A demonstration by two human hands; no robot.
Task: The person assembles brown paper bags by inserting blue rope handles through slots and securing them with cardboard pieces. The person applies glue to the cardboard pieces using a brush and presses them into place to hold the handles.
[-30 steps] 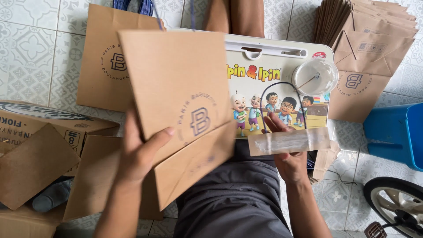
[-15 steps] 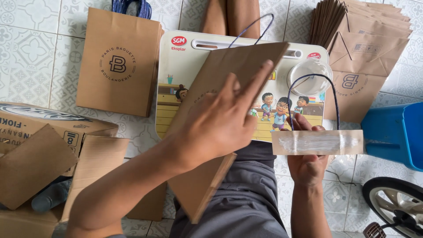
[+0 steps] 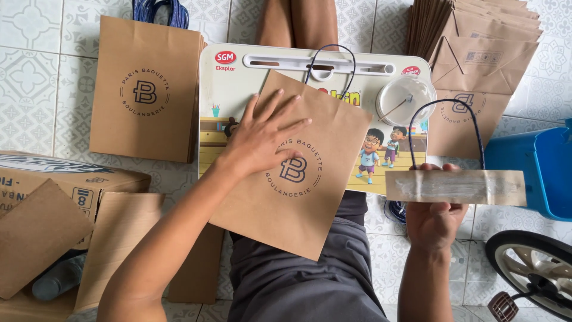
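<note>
Your left hand lies flat, fingers spread, pressing the brown paper bag onto the lap tray at centre frame. One dark cord handle already loops from the bag's top edge. Your right hand, at lower right, pinches a glue-smeared paper strip carrying a second cord loop; it looks not yet stuck on. Finished-looking bags sit upper left, and a stack of handle-less bags waits upper right.
</note>
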